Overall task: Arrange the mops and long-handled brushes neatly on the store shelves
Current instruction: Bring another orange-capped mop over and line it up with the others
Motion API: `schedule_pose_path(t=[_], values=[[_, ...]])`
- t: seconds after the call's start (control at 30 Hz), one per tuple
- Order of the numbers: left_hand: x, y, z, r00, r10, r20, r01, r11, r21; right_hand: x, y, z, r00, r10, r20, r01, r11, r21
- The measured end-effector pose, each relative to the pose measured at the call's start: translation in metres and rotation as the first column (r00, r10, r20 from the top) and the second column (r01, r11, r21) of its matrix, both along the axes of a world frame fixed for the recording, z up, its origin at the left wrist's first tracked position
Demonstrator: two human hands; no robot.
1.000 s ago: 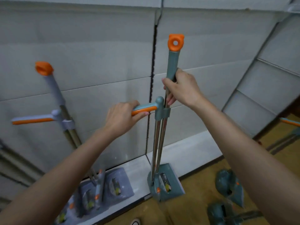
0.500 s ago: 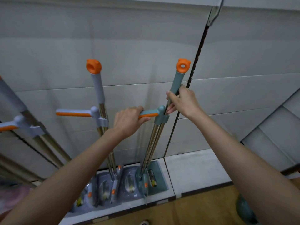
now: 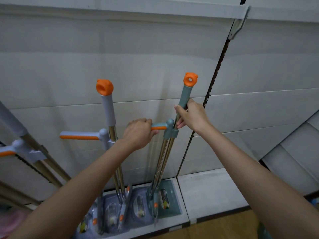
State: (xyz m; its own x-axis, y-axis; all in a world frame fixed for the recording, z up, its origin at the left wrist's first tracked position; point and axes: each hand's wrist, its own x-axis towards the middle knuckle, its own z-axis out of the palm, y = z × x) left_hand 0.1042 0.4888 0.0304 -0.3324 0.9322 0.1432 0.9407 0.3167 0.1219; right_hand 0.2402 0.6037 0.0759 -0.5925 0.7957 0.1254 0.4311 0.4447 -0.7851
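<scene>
A teal mop [image 3: 185, 94] with an orange cap stands nearly upright, its flat head [image 3: 168, 202] resting on the white bottom shelf [image 3: 210, 190]. My right hand [image 3: 191, 116] grips its teal upper handle. My left hand [image 3: 139, 133] grips the orange-and-teal side lever of the same mop. Just to the left stands a lavender mop [image 3: 107, 107] with an orange cap, its side lever pointing left and its head on the shelf. Part of a third lavender mop [image 3: 22, 147] leans at the far left.
The white back panel [image 3: 155, 57] rises behind the mops, with a slotted black upright [image 3: 207, 97] right of the teal mop. An upper shelf edge [image 3: 120, 11] runs overhead. Wooden floor [image 3: 224, 226] lies in front of the shelf.
The teal mop has gone from the floor in front of the shelf onto the bottom shelf beside the lavender mop, and it now stands more upright. Both hands keep their grips.
</scene>
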Motion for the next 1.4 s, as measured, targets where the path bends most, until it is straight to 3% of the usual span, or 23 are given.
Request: schedule_pose_path(t=[0.17, 0.4, 0.53, 0.6, 0.7, 0.9, 1.0, 1.07, 1.13, 1.23, 1.3, 1.4], values=[[0.0, 0.011, 0.01, 0.999, -0.027, -0.019, 0.026, 0.998, -0.061, -0.001, 0.007, 0.003, 1.0, 0.012, 0.027, -0.011, 1.0, -0.029], [0.012, 0.028, 0.015, 0.984, -0.067, 0.163, 0.07, 0.997, -0.011, -0.008, 0.0, 0.005, 1.0, 0.026, 0.002, -0.026, 0.997, -0.077], [0.022, 0.03, 0.021, 0.986, -0.08, 0.147, 0.036, 0.959, 0.282, 0.001, 0.0, 0.01, 0.999, 0.026, -0.039, -0.033, 0.984, -0.173], [0.031, 0.031, 0.027, 0.967, -0.175, 0.183, 0.084, 0.903, 0.421, 0.014, 0.0, 0.011, 0.998, 0.003, -0.067, -0.016, 0.983, -0.186], [0.057, 0.039, 0.028, 0.887, -0.402, 0.227, 0.264, 0.845, 0.466, 0.049, -0.003, 0.009, 0.992, -0.08, -0.098, 0.063, 0.984, -0.167], [0.154, 0.083, 0.004, 0.645, -0.686, 0.337, 0.6, 0.728, 0.333, 0.176, -0.021, -0.003, 0.914, -0.405, -0.02, 0.398, 0.905, -0.154], [0.241, 0.09, 0.0, 0.441, -0.804, 0.398, 0.781, 0.563, 0.271, 0.259, -0.056, -0.003, 0.798, -0.599, 0.07, 0.603, 0.791, -0.105], [0.279, 0.084, 0.001, 0.348, -0.838, 0.42, 0.84, 0.478, 0.256, 0.292, -0.078, 0.002, 0.751, -0.649, 0.123, 0.659, 0.749, -0.069], [0.336, 0.067, 0.004, 0.188, -0.879, 0.439, 0.912, 0.322, 0.256, 0.339, -0.115, 0.011, 0.649, -0.724, 0.234, 0.743, 0.669, 0.008], [0.4, 0.034, 0.004, 0.015, -0.886, 0.463, 0.965, 0.134, 0.225, 0.393, -0.165, 0.025, 0.514, -0.766, 0.385, 0.794, 0.595, 0.123], [0.445, 0.004, 0.003, -0.07, -0.88, 0.47, 0.985, 0.014, 0.174, 0.428, -0.203, 0.037, 0.438, -0.784, 0.44, 0.818, 0.551, 0.166], [0.488, -0.03, -0.006, -0.119, -0.826, 0.551, 0.989, -0.146, -0.006, 0.465, -0.24, 0.049, 0.364, -0.782, 0.506, 0.833, 0.516, 0.197]])
